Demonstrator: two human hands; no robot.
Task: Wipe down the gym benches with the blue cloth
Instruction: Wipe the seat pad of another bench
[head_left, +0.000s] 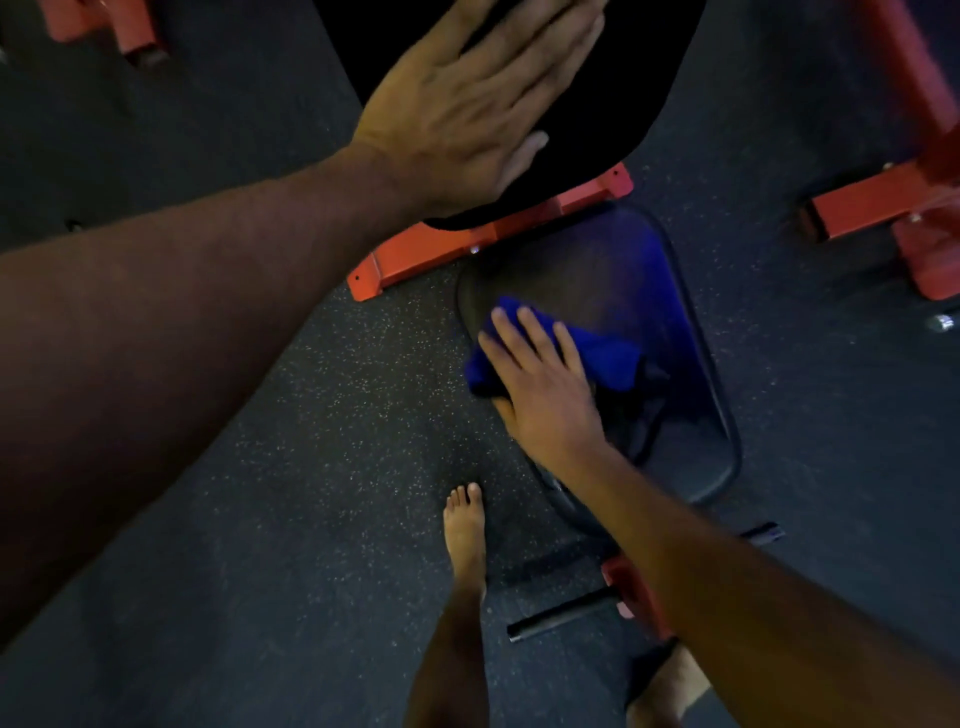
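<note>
A: Biggest thing first: what's the bench (675, 322) doing?

B: It's an incline type. The black back pad (519, 171) is raised, w/ the left hand (457, 119) flat on it, fingers straight and spread, gripping nothing. Looks like bracing. The seat pad (691, 364) sits lower, under the right hand (545, 395).

A: Frame?

B: There's a red crossbar (415, 249) btwn the two hands, just below the left palm. More red frames lie off to the right and upper left, well apart from both hands.

A: And the cloth?

B: The blue cloth (597, 353) lies bunched on the seat pad. The right hand is open, palm down, pressing it; fingers lie over its left part and the rest sticks out to the right of the fingers. Pinned, not clenched.

A: Step?

B: I'd say mid-wipe on the seat. The pad's right side beyond the cloth looks shiny, but I can't tell if it's wet or just light.

A: Next move?

B: Prob. sweep the cloth across the rest of the seat w/ steady pressure, then up to the back pad where the left hand rests. That hand would need to shift. Bare foot (465, 530) is on the floor (260, 467), just below the right hand.
</note>
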